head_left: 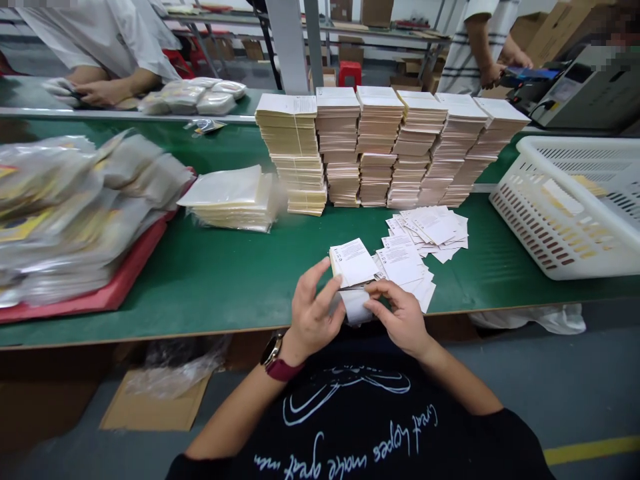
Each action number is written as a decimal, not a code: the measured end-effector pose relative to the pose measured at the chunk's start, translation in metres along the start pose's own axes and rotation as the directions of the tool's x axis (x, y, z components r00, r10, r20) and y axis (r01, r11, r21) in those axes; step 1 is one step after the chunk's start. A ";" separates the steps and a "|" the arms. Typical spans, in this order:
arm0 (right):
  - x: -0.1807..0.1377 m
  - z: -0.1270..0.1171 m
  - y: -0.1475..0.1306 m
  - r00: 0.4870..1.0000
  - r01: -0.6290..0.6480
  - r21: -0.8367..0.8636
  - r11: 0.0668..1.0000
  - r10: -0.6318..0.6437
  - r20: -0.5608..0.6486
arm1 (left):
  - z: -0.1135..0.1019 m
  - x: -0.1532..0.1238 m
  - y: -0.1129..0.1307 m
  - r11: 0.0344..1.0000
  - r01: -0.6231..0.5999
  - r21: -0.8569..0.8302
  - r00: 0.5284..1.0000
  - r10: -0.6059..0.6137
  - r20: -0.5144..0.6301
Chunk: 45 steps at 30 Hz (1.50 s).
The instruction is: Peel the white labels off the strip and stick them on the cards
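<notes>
At the table's front edge, my left hand (pixel 317 310) curls around the left side of a small white card (pixel 357 305), its index finger reaching toward a stack of printed cards (pixel 354 261). My right hand (pixel 399 317) pinches the right edge of the same white card between thumb and fingers. A dark line runs along the card's far edge; whether several cards lie together there I cannot tell. Just beyond my right hand, loose printed cards (pixel 400 260) lie fanned out, with a second loose pile (pixel 435 230) behind them.
Tall card stacks (pixel 357 147) stand at the back of the green table (pixel 240 287). Left are a pile of clear bags (pixel 230 197) and filled bags on a red tray (pixel 143 267). A white basket (pixel 575 233) stands right. Two people work across the table.
</notes>
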State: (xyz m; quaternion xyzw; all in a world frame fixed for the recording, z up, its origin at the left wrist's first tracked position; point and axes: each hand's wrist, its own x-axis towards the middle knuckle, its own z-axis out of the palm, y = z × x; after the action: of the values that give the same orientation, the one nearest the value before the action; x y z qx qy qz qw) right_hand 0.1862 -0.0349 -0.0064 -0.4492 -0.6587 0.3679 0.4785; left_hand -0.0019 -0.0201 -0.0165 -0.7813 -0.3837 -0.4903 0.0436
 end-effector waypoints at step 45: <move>0.083 -0.002 0.012 0.997 -0.029 -0.866 0.499 0.074 0.008 | 0.019 -0.005 0.004 0.996 -0.084 0.041 0.962 0.070 0.265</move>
State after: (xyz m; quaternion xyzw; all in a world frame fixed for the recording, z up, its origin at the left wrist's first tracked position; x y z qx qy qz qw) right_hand 0.1794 0.0473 0.0084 -0.6393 -0.7511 0.0134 0.1640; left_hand 0.0132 -0.0177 -0.0289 -0.8524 -0.3681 -0.3699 0.0317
